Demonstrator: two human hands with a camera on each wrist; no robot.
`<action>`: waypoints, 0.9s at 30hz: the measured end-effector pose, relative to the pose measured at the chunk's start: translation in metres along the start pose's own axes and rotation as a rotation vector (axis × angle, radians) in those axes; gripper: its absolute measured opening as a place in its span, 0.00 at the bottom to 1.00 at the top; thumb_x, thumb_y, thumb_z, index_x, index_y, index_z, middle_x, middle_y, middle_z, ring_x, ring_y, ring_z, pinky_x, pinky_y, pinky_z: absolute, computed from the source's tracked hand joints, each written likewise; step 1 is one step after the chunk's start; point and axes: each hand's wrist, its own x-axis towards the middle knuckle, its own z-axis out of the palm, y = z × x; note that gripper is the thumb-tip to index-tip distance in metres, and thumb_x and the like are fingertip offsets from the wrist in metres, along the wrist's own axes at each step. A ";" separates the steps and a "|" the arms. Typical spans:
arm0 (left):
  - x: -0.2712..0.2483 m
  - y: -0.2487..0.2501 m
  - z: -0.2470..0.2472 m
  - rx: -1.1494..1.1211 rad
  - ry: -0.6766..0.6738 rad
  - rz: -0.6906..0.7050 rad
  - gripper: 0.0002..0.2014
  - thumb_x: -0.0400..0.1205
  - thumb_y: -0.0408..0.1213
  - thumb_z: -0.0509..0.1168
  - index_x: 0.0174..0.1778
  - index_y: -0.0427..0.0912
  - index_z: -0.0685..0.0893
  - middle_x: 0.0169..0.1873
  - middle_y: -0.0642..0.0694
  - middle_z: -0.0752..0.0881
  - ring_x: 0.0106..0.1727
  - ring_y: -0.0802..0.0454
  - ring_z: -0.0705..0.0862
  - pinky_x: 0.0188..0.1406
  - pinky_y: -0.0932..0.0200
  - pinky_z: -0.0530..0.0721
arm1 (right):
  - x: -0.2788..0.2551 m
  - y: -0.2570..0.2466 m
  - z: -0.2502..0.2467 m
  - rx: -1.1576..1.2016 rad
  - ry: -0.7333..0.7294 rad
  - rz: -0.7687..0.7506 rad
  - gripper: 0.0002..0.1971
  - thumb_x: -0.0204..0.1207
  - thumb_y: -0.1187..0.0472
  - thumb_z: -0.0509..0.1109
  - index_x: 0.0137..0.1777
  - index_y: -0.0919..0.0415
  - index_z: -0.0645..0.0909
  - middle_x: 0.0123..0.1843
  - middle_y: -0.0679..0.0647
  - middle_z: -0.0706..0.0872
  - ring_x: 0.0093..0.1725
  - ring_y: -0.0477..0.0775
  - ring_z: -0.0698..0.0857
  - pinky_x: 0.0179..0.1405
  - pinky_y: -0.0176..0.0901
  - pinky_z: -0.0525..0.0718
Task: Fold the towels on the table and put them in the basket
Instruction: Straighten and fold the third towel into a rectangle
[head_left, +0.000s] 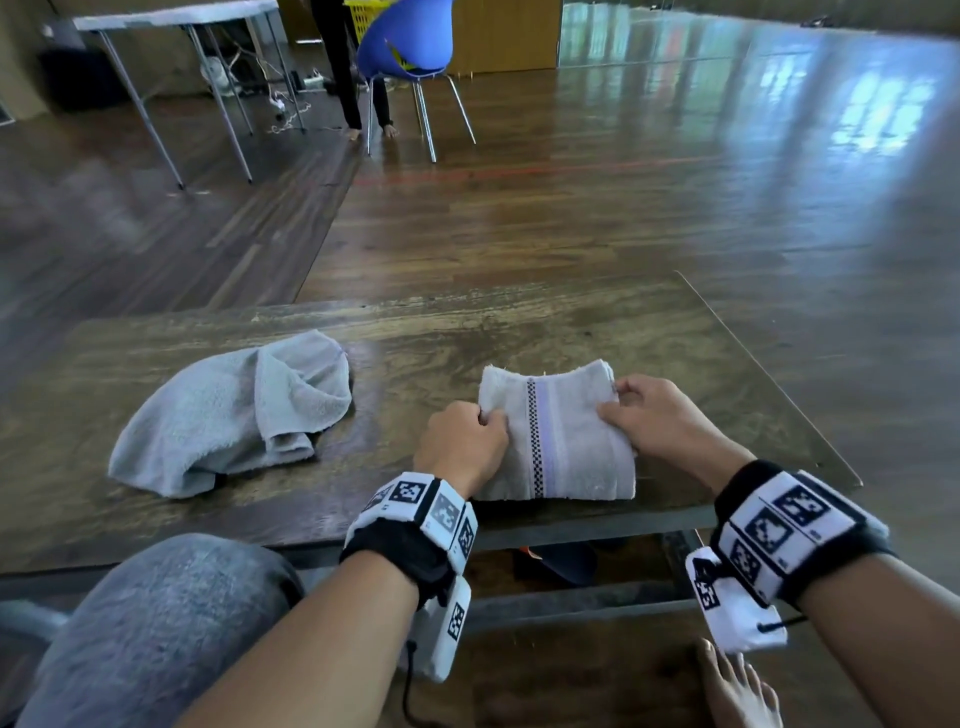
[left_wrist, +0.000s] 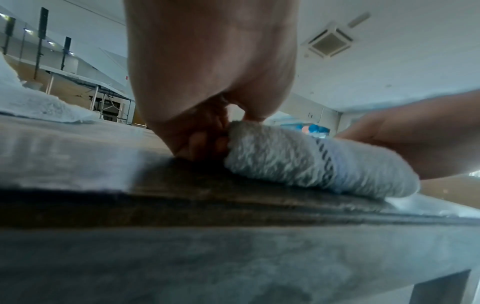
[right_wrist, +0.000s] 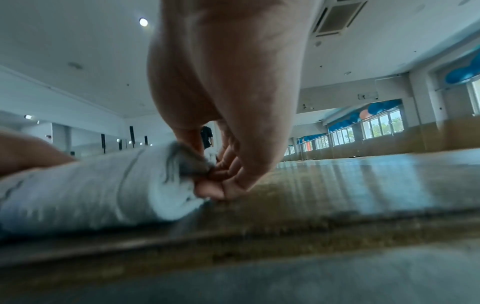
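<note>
A folded grey towel (head_left: 561, 436) with a checked stripe lies near the front edge of the wooden table (head_left: 467, 332). My left hand (head_left: 462, 441) pinches its left edge, thumb on top and fingers curled against the side (left_wrist: 207, 142). My right hand (head_left: 654, 415) pinches its right edge, fingers curled into the folds (right_wrist: 221, 174). The towel shows thick and layered in the left wrist view (left_wrist: 311, 162) and the right wrist view (right_wrist: 103, 185). A second grey towel (head_left: 234, 415) lies crumpled on the table's left part. No basket stands near the table.
Beyond the table lies a shiny wooden floor. A blue chair (head_left: 410, 47), a person's legs (head_left: 343, 67) and a yellow crate (head_left: 369, 15) are far back. A white folding table (head_left: 176, 15) stands back left. My knee (head_left: 156, 623) and bare foot (head_left: 737, 691) sit below the table edge.
</note>
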 end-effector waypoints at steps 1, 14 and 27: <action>0.002 0.000 0.002 0.041 0.005 -0.005 0.22 0.84 0.47 0.59 0.26 0.41 0.76 0.26 0.45 0.80 0.32 0.43 0.81 0.34 0.52 0.79 | 0.002 0.002 0.004 -0.044 0.006 0.018 0.06 0.81 0.55 0.70 0.49 0.57 0.83 0.42 0.50 0.89 0.38 0.48 0.89 0.30 0.39 0.81; 0.007 0.009 0.009 0.270 0.032 0.000 0.24 0.89 0.52 0.50 0.33 0.42 0.77 0.34 0.44 0.83 0.40 0.41 0.84 0.40 0.51 0.79 | 0.011 0.000 0.015 -0.141 0.051 0.114 0.12 0.83 0.48 0.64 0.47 0.57 0.73 0.48 0.54 0.82 0.40 0.51 0.80 0.30 0.43 0.73; 0.011 0.018 -0.010 0.147 0.134 0.014 0.09 0.81 0.37 0.64 0.55 0.44 0.73 0.50 0.47 0.80 0.51 0.46 0.80 0.45 0.50 0.77 | -0.014 -0.009 0.009 -0.560 0.022 -0.115 0.15 0.78 0.43 0.61 0.62 0.44 0.73 0.65 0.44 0.78 0.62 0.54 0.80 0.48 0.52 0.76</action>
